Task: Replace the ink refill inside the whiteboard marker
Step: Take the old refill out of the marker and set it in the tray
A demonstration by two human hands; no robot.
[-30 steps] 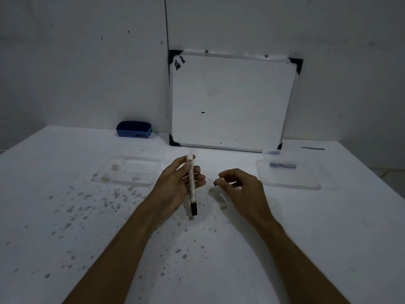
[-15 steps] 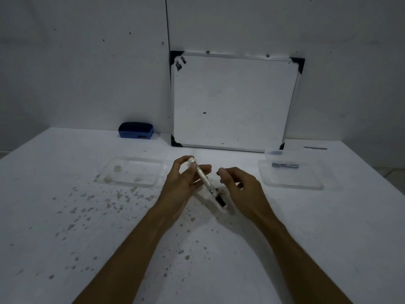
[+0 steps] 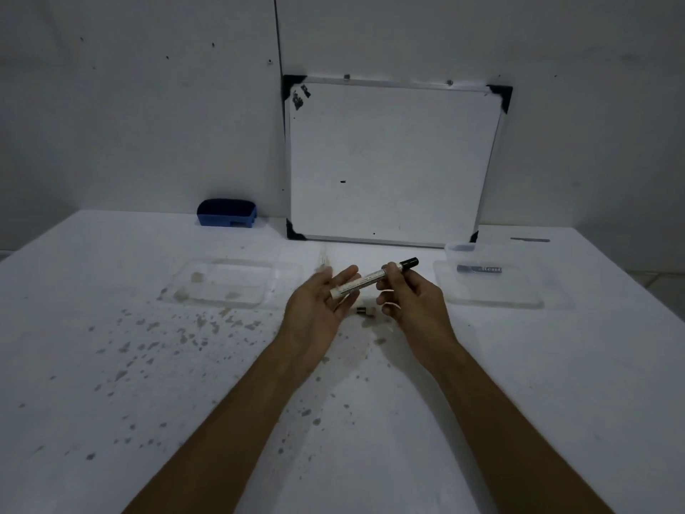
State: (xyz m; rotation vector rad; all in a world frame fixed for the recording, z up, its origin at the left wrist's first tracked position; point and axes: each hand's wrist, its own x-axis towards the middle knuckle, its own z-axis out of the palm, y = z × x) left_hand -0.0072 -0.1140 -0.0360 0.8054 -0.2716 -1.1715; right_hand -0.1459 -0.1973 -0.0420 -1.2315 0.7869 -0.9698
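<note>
The whiteboard marker (image 3: 370, 280), a white barrel with a black end, is held above the table. It is tilted, with the black end up and to the right. My right hand (image 3: 407, 298) pinches it near the black end. My left hand (image 3: 318, 302) is spread palm-up under the barrel's white end; whether the fingers touch it is unclear. A small dark piece (image 3: 365, 311) lies on the table between my hands. A dark ink refill (image 3: 479, 269) lies in the clear tray (image 3: 489, 296) on the right.
A second clear tray (image 3: 230, 281) sits to the left, stained inside. A whiteboard (image 3: 393, 161) leans on the back wall, with a blue eraser (image 3: 227, 213) to its left. A thin dark strip (image 3: 530, 239) lies at the back right. Ink spots cover the white table (image 3: 148, 365).
The marker went from my left hand to my right hand and swung round, its black end now pointing up-right instead of down. My left hand opened.
</note>
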